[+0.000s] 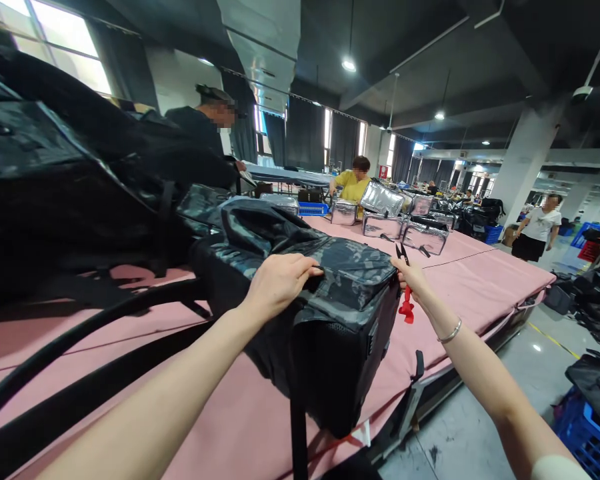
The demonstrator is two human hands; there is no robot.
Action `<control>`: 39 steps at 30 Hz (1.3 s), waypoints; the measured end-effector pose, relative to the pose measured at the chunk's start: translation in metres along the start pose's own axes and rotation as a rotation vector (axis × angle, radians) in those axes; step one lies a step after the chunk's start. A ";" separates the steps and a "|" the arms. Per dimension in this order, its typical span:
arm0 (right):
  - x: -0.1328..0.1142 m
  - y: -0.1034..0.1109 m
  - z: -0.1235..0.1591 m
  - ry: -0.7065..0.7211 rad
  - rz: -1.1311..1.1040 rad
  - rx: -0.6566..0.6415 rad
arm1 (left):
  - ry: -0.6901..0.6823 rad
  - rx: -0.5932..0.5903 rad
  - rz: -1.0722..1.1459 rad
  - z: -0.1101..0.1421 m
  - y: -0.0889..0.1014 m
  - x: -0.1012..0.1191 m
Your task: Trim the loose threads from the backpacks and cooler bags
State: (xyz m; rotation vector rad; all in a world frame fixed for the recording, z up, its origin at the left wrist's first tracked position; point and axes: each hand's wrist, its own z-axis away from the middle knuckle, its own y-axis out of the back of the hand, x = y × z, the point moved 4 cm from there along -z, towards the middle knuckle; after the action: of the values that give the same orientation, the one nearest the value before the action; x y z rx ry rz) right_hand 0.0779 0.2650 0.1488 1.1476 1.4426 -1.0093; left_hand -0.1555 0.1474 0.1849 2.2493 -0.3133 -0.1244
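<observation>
A dark camouflage backpack [353, 267] lies on the pink-covered table [460, 280], its black mesh side and straps toward me. My left hand [283, 283] is closed on the fabric along its upper edge, fingertips curled under. At the bag's far right corner, my right hand [414, 279] is closed around a pair of thread snips [403, 253]. Their dark blades point up and a red tie [407, 308] dangles below. The right fingers also touch the bag's edge; whether they pinch its fabric I cannot tell.
Large black bags [70, 180] are piled at the left. Silver-lined cases [383, 223] stand farther along the table, near a person in yellow [353, 187]. Another person in dark clothes [200, 140] works at far left. A blue crate [587, 427] sits on the floor at right.
</observation>
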 end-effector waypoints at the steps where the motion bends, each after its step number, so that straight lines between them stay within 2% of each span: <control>1: 0.000 0.002 -0.002 0.002 0.023 0.002 | 0.011 -0.025 0.001 -0.002 0.002 0.004; 5: 0.000 0.011 -0.010 0.047 0.130 0.039 | 0.050 -0.141 0.127 -0.008 0.008 0.028; 8: 0.000 0.016 -0.009 0.142 0.220 0.120 | 0.075 -0.248 0.283 -0.008 0.010 0.040; 12: -0.003 0.019 0.012 0.301 0.292 0.251 | 0.123 -0.309 0.403 -0.005 0.011 0.041; 14: -0.009 0.018 0.031 0.420 0.297 0.258 | 0.132 -0.323 0.414 -0.004 0.010 0.039; 18: -0.031 0.014 0.080 0.695 0.324 0.178 | 0.121 -0.321 0.419 -0.004 0.009 0.038; 21: -0.046 0.000 0.116 0.862 0.504 0.054 | 0.128 -0.317 0.429 -0.003 0.009 0.039; 24: -0.052 -0.021 0.137 0.986 0.719 -0.097 | 0.138 -0.330 0.431 -0.002 0.009 0.038; 26: -0.052 -0.033 0.141 1.003 0.859 -0.106 | 0.141 -0.329 0.439 -0.001 0.009 0.038; 31: -0.047 -0.048 0.134 0.931 1.153 -0.101 | 0.125 -0.293 0.453 0.000 0.010 0.037; 39: -0.047 -0.057 0.135 0.903 1.268 -0.151 | 0.117 -0.294 0.424 0.001 0.010 0.037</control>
State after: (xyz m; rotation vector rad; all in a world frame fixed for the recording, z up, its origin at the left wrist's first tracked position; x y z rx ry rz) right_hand 0.0517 0.1156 0.1748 2.0736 0.9763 0.5654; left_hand -0.1224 0.1305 0.1926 1.8485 -0.6550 0.1739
